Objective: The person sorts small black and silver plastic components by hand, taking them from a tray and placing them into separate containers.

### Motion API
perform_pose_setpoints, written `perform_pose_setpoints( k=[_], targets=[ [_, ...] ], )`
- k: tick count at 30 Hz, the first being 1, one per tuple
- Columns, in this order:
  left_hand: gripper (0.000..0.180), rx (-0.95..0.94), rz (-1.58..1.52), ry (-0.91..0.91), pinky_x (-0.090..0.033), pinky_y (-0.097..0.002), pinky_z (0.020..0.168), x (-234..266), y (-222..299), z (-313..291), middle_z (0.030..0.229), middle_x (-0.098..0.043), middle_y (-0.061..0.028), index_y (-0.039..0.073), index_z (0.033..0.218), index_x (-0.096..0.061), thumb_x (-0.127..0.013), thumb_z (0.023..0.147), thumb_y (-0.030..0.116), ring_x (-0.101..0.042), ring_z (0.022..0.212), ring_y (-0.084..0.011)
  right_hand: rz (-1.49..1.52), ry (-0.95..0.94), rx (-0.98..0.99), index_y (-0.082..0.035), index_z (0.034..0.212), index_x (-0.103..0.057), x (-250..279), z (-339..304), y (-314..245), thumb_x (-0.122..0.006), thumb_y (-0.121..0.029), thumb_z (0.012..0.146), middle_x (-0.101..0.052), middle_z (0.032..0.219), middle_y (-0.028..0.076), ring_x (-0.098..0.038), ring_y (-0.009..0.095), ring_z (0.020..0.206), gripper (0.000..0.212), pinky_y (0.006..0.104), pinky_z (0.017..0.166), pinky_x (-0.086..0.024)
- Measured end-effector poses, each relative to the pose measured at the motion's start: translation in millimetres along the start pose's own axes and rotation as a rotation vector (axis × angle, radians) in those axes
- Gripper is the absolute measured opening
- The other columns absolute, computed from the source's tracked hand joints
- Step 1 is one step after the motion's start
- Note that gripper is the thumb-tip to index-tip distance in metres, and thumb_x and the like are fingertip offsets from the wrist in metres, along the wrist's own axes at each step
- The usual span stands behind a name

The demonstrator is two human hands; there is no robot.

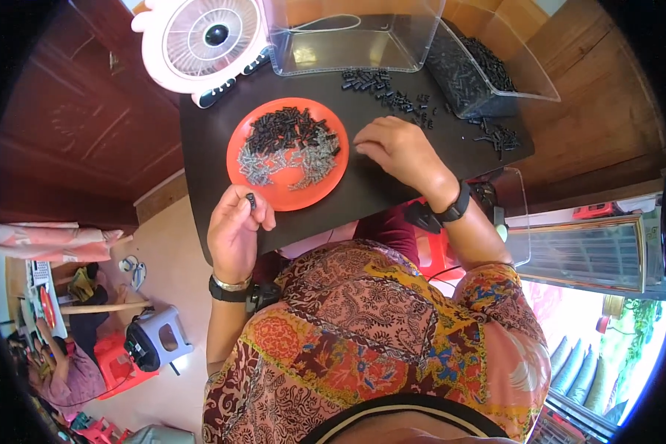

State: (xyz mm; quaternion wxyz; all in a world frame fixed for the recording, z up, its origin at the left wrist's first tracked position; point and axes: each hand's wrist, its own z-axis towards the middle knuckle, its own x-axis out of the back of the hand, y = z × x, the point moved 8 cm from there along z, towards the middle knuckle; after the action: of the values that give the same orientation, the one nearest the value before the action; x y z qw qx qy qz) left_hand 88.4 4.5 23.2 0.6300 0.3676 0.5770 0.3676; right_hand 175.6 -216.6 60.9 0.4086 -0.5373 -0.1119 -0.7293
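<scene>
My left hand [237,226] is closed at the near left rim of an orange-red plate [303,200], with a small black tube-like piece [251,200] pinched between thumb and forefinger. On the plate lie a heap of similar black pieces [281,129] and, nearer me, a spread of small silvery metal pieces [318,159], too small to name. Just right of the plate, my right hand [401,152] is over the dark table [370,189], thumb and forefinger brought close together. Whatever is at those fingertips, if anything, is too small to make out.
A white-and-pink fan [214,35] stands at the back left. Beside it is a clear plastic bin [348,70]. At the right, another clear bin [459,89] holds many black pieces, with loose ones [399,100] scattered around. Another person [66,370] sits at the far left.
</scene>
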Motion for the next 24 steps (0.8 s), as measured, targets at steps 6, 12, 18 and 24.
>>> perform_pose_setpoints(
  k=[6, 12, 18, 24],
  targets=[
    [0.024, 0.005, 0.024, -0.013, -0.039, -0.0268, 0.063, -5.8, -0.4, 0.9, 0.073, -0.05, -0.0034, 0.002, 0.088, -0.05, -0.052, 0.09, 0.027, -0.052, 0.067, -0.0155, 0.694, -0.099, -0.31, -0.003, 0.1, -0.066, -8.3, 4.2, 8.5, -0.06, -0.001, 0.084, -0.065, 0.09, 0.005, -0.061, 0.013, 0.085, 0.018, 0.0256, 0.078, -0.048],
    [0.026, 0.027, 0.025, -0.057, -0.039, -0.0273, 0.062, -10.0, -4.6, 3.0, 0.075, -0.049, -0.0045, 0.002, 0.092, -0.05, -0.052, 0.091, 0.027, -0.052, 0.068, -0.0173, 1.11, -0.111, -0.372, 0.001, 0.101, -0.064, -26.1, 10.7, 2.6, -0.06, 0.0, 0.086, -0.066, 0.096, 0.002, -0.059, 0.008, 0.088, 0.016, 0.0234, 0.082, -0.047],
    [0.022, 0.03, 0.059, -0.063, -0.041, -0.0256, 0.063, -18.5, -2.0, 7.5, 0.074, -0.051, -0.0031, 0.004, 0.085, -0.051, -0.051, 0.091, 0.025, -0.054, 0.067, -0.0141, 1.217, -0.121, -0.349, -0.001, 0.101, -0.065, -26.1, 27.2, -27.5, -0.062, -0.001, 0.085, -0.066, 0.095, 0.001, -0.059, 0.007, 0.088, 0.016, 0.0233, 0.081, -0.048],
    [0.021, 0.006, 0.038, -0.048, -0.041, -0.0259, 0.063, -8.9, 3.3, 4.6, 0.074, -0.051, -0.0032, 0.004, 0.086, -0.051, -0.051, 0.091, 0.024, -0.053, 0.067, -0.0147, 1.016, -0.076, -0.228, 0.002, 0.098, -0.065, -29.5, 40.1, -39.0, -0.064, -0.003, 0.082, -0.067, 0.09, 0.006, -0.061, 0.01, 0.084, 0.016, 0.0251, 0.078, -0.049]
  ],
)
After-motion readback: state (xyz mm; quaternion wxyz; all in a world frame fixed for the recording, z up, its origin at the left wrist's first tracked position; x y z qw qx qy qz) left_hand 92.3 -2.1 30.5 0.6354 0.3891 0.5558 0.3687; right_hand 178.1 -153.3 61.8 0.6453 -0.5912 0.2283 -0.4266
